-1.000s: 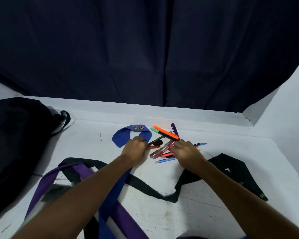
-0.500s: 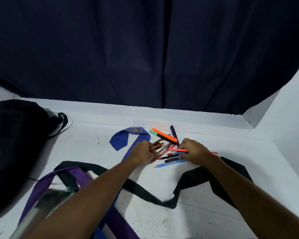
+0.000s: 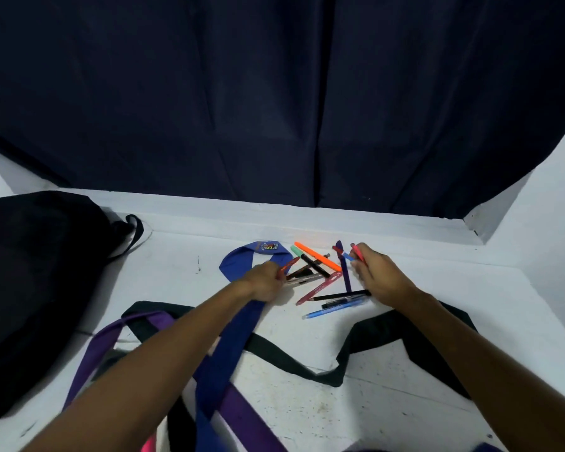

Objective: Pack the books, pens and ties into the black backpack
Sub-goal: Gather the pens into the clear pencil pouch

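On the white tabletop (image 3: 388, 402), centre far, my two hands work at a loose pile of pens (image 3: 327, 282). Left hand (image 3: 265, 282): grip closed on a reddish pen (image 3: 289, 264) at the left edge of the pile, knuckles over the blue tie (image 3: 242, 262). Right hand (image 3: 377, 275): grip closed on a red pen (image 3: 357, 251) together with a small blue one, both raised off the tabletop at the right of the pile. Left lying in the pile: orange highlighter (image 3: 317, 260), green-capped marker (image 3: 307, 261), dark purple pen (image 3: 344, 272), pink pen, black pens, a light blue pen (image 3: 327, 311) nearest me.

Blue tie runs from its crested far end toward the near edge, under my left forearm. Purple tie (image 3: 111, 334) and black tie (image 3: 307, 367) lie nearer, crossing each other. Black backpack (image 3: 30, 288) sits at the far left, well apart from the pens; whether it is open I cannot tell. Dark curtain (image 3: 274, 93) hangs behind.
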Action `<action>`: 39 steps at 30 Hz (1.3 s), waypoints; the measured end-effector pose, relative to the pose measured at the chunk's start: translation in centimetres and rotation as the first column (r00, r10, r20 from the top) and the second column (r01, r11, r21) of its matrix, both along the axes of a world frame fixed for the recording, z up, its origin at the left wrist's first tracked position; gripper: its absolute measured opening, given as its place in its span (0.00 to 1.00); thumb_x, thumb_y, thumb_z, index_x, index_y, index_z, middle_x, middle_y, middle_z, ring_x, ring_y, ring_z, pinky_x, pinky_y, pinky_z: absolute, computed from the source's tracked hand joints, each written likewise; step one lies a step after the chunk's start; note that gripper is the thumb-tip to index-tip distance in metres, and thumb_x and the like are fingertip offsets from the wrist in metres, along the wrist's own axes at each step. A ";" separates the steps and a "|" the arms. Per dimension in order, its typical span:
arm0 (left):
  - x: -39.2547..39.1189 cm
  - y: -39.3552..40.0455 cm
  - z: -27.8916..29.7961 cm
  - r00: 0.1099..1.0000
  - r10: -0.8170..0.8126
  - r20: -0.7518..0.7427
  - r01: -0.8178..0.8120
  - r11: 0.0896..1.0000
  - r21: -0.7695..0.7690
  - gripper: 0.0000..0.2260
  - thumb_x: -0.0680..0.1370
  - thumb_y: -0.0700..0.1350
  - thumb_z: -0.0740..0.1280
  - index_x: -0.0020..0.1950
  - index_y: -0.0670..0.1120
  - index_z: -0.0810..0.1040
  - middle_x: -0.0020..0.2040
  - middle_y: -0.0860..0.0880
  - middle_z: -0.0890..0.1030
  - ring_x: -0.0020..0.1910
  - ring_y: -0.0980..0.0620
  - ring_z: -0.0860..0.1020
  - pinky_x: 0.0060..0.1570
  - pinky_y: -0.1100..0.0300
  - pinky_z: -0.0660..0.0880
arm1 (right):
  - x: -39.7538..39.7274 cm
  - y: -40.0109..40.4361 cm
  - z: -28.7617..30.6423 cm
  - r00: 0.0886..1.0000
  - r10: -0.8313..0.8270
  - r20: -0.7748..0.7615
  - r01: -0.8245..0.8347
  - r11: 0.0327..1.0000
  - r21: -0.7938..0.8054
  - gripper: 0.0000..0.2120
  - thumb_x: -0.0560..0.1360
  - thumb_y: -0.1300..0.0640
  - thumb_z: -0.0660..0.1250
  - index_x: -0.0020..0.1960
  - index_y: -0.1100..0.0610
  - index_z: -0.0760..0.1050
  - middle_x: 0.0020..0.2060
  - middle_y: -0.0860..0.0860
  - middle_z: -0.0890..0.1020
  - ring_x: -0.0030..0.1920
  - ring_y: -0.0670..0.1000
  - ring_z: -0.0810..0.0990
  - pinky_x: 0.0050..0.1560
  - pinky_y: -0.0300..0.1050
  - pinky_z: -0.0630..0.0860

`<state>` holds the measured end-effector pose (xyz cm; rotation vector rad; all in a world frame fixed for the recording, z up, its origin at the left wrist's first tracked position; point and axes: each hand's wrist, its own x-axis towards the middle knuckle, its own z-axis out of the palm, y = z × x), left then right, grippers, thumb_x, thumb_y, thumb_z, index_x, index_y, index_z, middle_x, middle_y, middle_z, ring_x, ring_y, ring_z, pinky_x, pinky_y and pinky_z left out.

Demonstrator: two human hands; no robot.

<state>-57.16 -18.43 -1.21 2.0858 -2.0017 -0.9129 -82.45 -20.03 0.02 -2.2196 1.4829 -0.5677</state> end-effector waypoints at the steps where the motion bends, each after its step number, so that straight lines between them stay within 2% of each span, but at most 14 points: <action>1: 0.5 0.5 0.4 0.999 0.019 -0.047 -0.018 1.000 0.023 0.09 0.82 0.44 0.57 0.51 0.42 0.75 0.49 0.43 0.79 0.48 0.46 0.78 0.45 0.54 0.71 | 0.4 0.3 0.3 1.000 -0.012 0.027 0.012 1.000 0.018 0.06 0.83 0.55 0.54 0.58 0.54 0.66 0.43 0.51 0.76 0.40 0.49 0.74 0.41 0.46 0.73; 5: 2.2 3.0 2.3 0.869 0.222 -0.442 -0.189 0.975 0.117 0.09 0.81 0.41 0.55 0.50 0.43 0.74 0.37 0.46 0.74 0.32 0.52 0.69 0.29 0.61 0.64 | 2.6 2.0 1.3 0.943 -0.103 0.316 0.104 0.994 0.015 0.06 0.82 0.55 0.56 0.54 0.56 0.71 0.42 0.53 0.78 0.40 0.53 0.76 0.42 0.50 0.75; 7: 2.4 4.5 3.2 0.730 0.277 -0.625 -0.237 0.960 0.149 0.07 0.79 0.38 0.55 0.48 0.44 0.72 0.33 0.48 0.72 0.28 0.52 0.68 0.26 0.62 0.62 | 4.4 3.4 2.0 0.762 -0.211 0.613 0.101 0.973 0.210 0.07 0.80 0.54 0.61 0.46 0.55 0.72 0.34 0.50 0.73 0.32 0.50 0.70 0.32 0.44 0.68; 9: 1.8 5.7 3.6 0.641 0.266 -0.720 -0.208 0.963 0.170 0.07 0.77 0.36 0.55 0.47 0.44 0.71 0.31 0.48 0.71 0.27 0.53 0.68 0.25 0.62 0.61 | 6.1 4.8 2.6 0.583 -0.311 0.751 -0.012 0.920 0.391 0.13 0.77 0.49 0.66 0.41 0.56 0.69 0.29 0.48 0.66 0.27 0.47 0.62 0.28 0.41 0.57; 11: 0.9 7.2 3.9 0.639 0.201 -0.743 -0.150 0.979 0.136 0.08 0.76 0.36 0.54 0.49 0.43 0.71 0.30 0.49 0.72 0.27 0.53 0.68 0.26 0.62 0.61 | 8.1 6.0 3.1 0.517 -0.323 0.793 -0.112 0.893 0.436 0.15 0.75 0.48 0.69 0.40 0.55 0.68 0.27 0.49 0.62 0.25 0.46 0.58 0.27 0.42 0.53; 14: -0.4 8.9 4.5 0.698 0.099 -0.709 -0.077 0.995 0.062 0.09 0.76 0.37 0.54 0.50 0.44 0.71 0.33 0.48 0.74 0.29 0.53 0.69 0.27 0.62 0.63 | 10.5 7.2 3.5 0.485 -0.321 0.813 -0.141 0.889 0.435 0.11 0.75 0.52 0.70 0.41 0.57 0.73 0.27 0.52 0.70 0.25 0.47 0.62 0.23 0.38 0.57; 20: -0.6 10.6 5.3 0.725 0.056 -0.686 -0.043 0.998 0.037 0.08 0.79 0.40 0.54 0.56 0.48 0.67 0.39 0.44 0.75 0.31 0.53 0.71 0.28 0.61 0.65 | 11.9 8.4 4.5 0.542 -0.308 0.782 -0.164 0.874 0.457 0.06 0.77 0.60 0.67 0.43 0.61 0.75 0.25 0.51 0.68 0.23 0.46 0.63 0.23 0.37 0.58; 23: -0.3 10.6 5.3 0.676 0.053 -0.735 -0.093 0.996 -0.014 0.11 0.77 0.49 0.57 0.57 0.47 0.72 0.43 0.44 0.80 0.36 0.50 0.75 0.37 0.53 0.73 | 12.1 8.5 5.0 0.504 -0.346 0.792 -0.086 0.892 0.444 0.07 0.79 0.60 0.64 0.43 0.62 0.74 0.27 0.53 0.69 0.24 0.46 0.65 0.24 0.38 0.61; 25: 0.0 10.7 5.1 0.557 0.167 -0.813 -0.266 0.964 0.016 0.15 0.79 0.54 0.58 0.57 0.47 0.76 0.43 0.46 0.82 0.41 0.48 0.77 0.46 0.49 0.73 | 12.1 8.3 5.7 0.416 -0.416 0.808 -0.010 0.887 0.462 0.08 0.79 0.59 0.63 0.43 0.61 0.74 0.29 0.53 0.70 0.28 0.48 0.68 0.31 0.42 0.69; 27: 0.3 11.2 4.5 0.325 0.326 -0.888 -0.389 0.902 0.189 0.17 0.80 0.57 0.57 0.56 0.47 0.77 0.40 0.47 0.83 0.41 0.48 0.78 0.47 0.52 0.71 | 11.9 8.2 6.3 0.310 -0.480 0.821 0.022 0.867 0.499 0.08 0.80 0.57 0.62 0.44 0.59 0.73 0.31 0.53 0.72 0.32 0.50 0.73 0.41 0.49 0.75; 31: -0.3 12.7 3.5 -0.128 0.446 -0.886 -0.337 0.821 0.461 0.24 0.78 0.63 0.58 0.58 0.44 0.77 0.53 0.40 0.83 0.50 0.41 0.82 0.60 0.40 0.73 | 12.4 9.6 7.7 0.108 -0.432 0.895 -0.124 0.888 0.443 0.07 0.82 0.60 0.58 0.47 0.60 0.71 0.33 0.55 0.77 0.40 0.55 0.82 0.50 0.57 0.80; 34: -1.1 13.1 4.2 -0.363 0.410 -0.837 -0.296 0.801 0.521 0.28 0.78 0.63 0.59 0.60 0.40 0.79 0.57 0.37 0.81 0.55 0.38 0.80 0.65 0.36 0.68 | 13.1 11.0 8.0 0.088 -0.346 0.934 -0.132 0.926 0.355 0.05 0.82 0.60 0.57 0.51 0.62 0.70 0.34 0.56 0.78 0.38 0.56 0.84 0.46 0.53 0.83; 36: -1.5 13.1 5.1 -0.426 0.383 -0.820 -0.289 0.801 0.524 0.28 0.79 0.63 0.57 0.58 0.39 0.80 0.55 0.36 0.83 0.56 0.38 0.80 0.63 0.40 0.72 | 13.6 11.7 7.9 0.095 -0.300 0.949 -0.134 0.941 0.311 0.06 0.82 0.61 0.57 0.56 0.62 0.70 0.35 0.56 0.79 0.36 0.54 0.84 0.40 0.48 0.83; 39: -1.9 13.2 6.0 -0.362 0.399 -0.843 -0.309 0.801 0.512 0.27 0.81 0.61 0.54 0.52 0.40 0.81 0.47 0.39 0.85 0.49 0.41 0.82 0.54 0.46 0.77 | 14.2 12.4 7.5 0.122 -0.283 0.951 -0.138 0.944 0.299 0.09 0.82 0.63 0.57 0.60 0.61 0.69 0.37 0.56 0.80 0.36 0.52 0.84 0.37 0.44 0.80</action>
